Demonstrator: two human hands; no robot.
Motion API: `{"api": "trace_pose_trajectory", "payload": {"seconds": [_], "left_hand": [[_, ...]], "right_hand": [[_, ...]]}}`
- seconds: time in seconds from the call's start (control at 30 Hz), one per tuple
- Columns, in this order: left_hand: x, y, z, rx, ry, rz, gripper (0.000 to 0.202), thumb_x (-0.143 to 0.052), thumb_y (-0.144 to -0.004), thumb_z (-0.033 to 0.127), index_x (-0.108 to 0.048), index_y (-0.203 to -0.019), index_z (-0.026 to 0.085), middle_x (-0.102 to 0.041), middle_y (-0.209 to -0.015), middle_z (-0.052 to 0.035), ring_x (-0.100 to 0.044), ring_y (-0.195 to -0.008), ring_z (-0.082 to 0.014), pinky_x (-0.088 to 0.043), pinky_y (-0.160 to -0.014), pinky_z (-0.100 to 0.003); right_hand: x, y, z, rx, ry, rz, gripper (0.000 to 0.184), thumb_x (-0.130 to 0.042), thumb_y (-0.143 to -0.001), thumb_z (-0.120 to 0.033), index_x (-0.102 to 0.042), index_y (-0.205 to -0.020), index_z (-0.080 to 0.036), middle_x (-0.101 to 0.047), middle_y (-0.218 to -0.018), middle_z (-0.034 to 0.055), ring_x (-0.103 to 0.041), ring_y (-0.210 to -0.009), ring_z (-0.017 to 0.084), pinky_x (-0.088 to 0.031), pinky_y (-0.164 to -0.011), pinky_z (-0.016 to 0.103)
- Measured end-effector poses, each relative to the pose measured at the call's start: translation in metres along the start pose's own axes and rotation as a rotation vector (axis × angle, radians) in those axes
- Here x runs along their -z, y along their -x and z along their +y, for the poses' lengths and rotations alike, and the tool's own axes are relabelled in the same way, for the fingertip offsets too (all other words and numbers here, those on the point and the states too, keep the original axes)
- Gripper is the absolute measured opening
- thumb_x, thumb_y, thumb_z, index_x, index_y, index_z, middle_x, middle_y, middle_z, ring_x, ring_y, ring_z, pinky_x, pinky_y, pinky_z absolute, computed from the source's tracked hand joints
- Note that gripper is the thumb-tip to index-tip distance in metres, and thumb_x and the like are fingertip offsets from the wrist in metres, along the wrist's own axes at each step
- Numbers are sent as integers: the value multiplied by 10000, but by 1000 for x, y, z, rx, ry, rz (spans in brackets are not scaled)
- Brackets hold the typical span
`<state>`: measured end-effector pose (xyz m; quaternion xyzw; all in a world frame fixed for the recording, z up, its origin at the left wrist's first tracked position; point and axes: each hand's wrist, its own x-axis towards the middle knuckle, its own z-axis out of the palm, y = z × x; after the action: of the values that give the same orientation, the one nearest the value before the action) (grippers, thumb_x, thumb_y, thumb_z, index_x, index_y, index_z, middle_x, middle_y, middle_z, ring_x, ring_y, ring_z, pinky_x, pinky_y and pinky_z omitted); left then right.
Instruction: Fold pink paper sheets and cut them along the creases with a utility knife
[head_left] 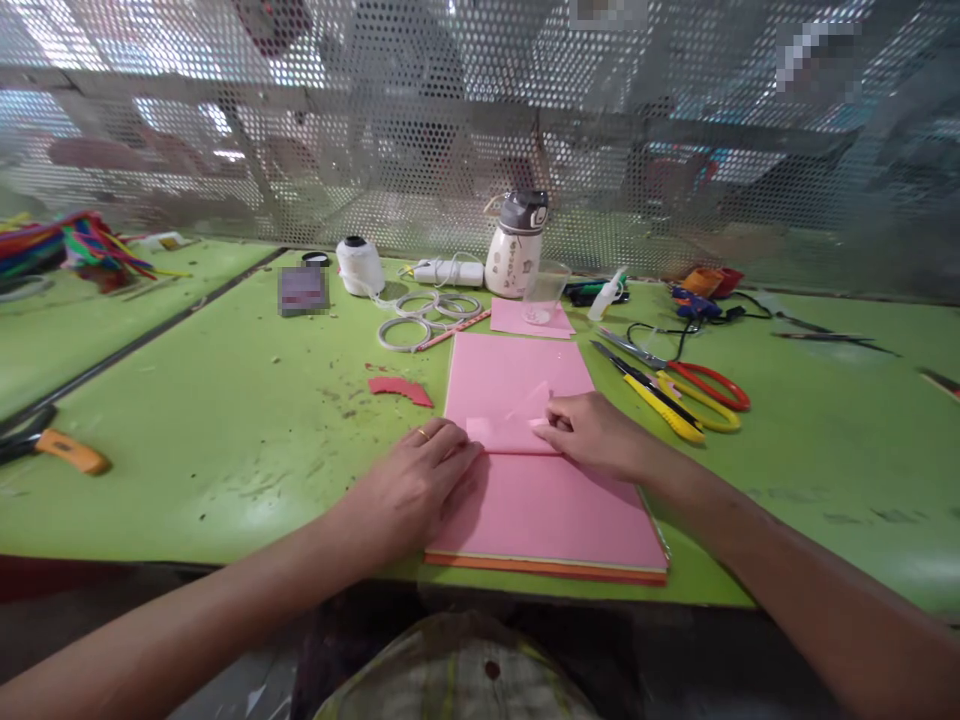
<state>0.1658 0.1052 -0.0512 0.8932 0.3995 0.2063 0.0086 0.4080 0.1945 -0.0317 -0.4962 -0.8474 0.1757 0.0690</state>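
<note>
A stack of pink sheets [555,515] lies at the front edge of the green table, with yellow and orange layers showing at the bottom. A narrow folded piece of pink paper [506,434] lies crosswise on the stack. My left hand [435,470], a ring on one finger, rests on the sheets with its fingertips at the left end of that piece. My right hand [596,428] pinches the right end of the folded paper between thumb and fingers. A thin pale flap stands up beside the right fingertips.
Right of the stack lie red-handled scissors [709,385] and a yellow cutter [660,405]. Behind it are a plastic cup [545,290], a bottle [514,250], a thread spool [360,267] and white rings [405,333]. Orange-handled pliers [71,450] lie far left.
</note>
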Motion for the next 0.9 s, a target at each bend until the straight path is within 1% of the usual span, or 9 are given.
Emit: {"api": "trace_pose_trajectory", "payload": {"seconds": [0.07, 0.2, 0.27, 0.4, 0.57, 0.7, 0.77, 0.83, 0.9], "left_hand": [[0, 1, -1, -26, -39, -47, 270, -415, -1023, 180, -658, -1111, 102, -627, -1043, -142, -564, -1021, -261, -533, -893, -443], [1, 1, -5, -160, -115, -130, 250, -462, -976, 121, -631, -1161, 130, -611, -1211, -150, -524, -1196, -288, -497, -983, -451], [3, -1, -5, -200, -131, -163, 253, -470, -963, 112, -615, -1169, 139, -630, -1172, -140, -548, -1170, -274, -501, -974, -432], [6, -7, -4, -194, -147, -188, 282, -497, -944, 116, -585, -1208, 159, -651, -1096, -120, -592, -1071, -252, -516, -937, -409], [7, -12, 0, -194, -166, -233, 330, -542, -901, 103, -596, -1215, 193, -653, -1087, -105, -599, -1019, -247, -517, -920, -403], [7, -13, -1, -201, -162, -224, 321, -549, -901, 97, -609, -1200, 200, -656, -1084, -104, -594, -979, -242, -525, -880, -403], [6, -13, -3, -227, -175, -208, 296, -520, -932, 107, -603, -1206, 182, -656, -1078, -107, -593, -989, -246, -525, -871, -409], [4, -14, -4, -255, -187, -184, 277, -483, -961, 112, -596, -1211, 156, -656, -1081, -114, -597, -996, -250, -527, -863, -412], [3, -15, -4, -272, -184, -141, 256, -459, -971, 106, -608, -1177, 137, -661, -1081, -121, -607, -973, -248, -534, -844, -410]], "right_hand": [[0, -1, -1, 4, 17, 3, 367, -568, -881, -295, -380, -575, -220, -451, -550, -24, -389, -544, 126, -245, -556, 281], [0, -1, -2, 15, 48, 4, 297, -559, -879, -265, -420, -620, -217, -498, -604, -4, -402, -573, 136, -236, -568, 285], [1, 1, -2, 14, 52, -1, 274, -560, -876, -246, -441, -632, -214, -508, -605, -2, -398, -568, 136, -226, -564, 286], [2, 5, -3, 3, 35, -6, 270, -585, -867, -233, -468, -625, -208, -517, -582, -7, -398, -550, 131, -219, -557, 284], [1, 5, -2, -20, -28, 12, 189, -614, -849, -225, -554, -671, -199, -579, -609, -4, -464, -569, 133, -262, -562, 270], [9, 12, 7, -71, -88, 57, 44, -667, -803, -193, -653, -844, -184, -628, -663, -7, -525, -596, 134, -335, -573, 250], [19, 18, 11, -88, -108, 141, 191, -659, -811, -161, -673, -1002, -170, -658, -740, 10, -545, -628, 140, -382, -600, 254], [29, 25, 13, 23, -123, 235, 264, -613, -852, -127, -673, -1105, -167, -697, -891, 53, -596, -744, 163, -446, -697, 279], [34, 31, 10, 274, -114, 266, 254, -555, -907, -104, -690, -1112, -167, -706, -1068, 94, -620, -957, 201, -474, -872, 334]]}}
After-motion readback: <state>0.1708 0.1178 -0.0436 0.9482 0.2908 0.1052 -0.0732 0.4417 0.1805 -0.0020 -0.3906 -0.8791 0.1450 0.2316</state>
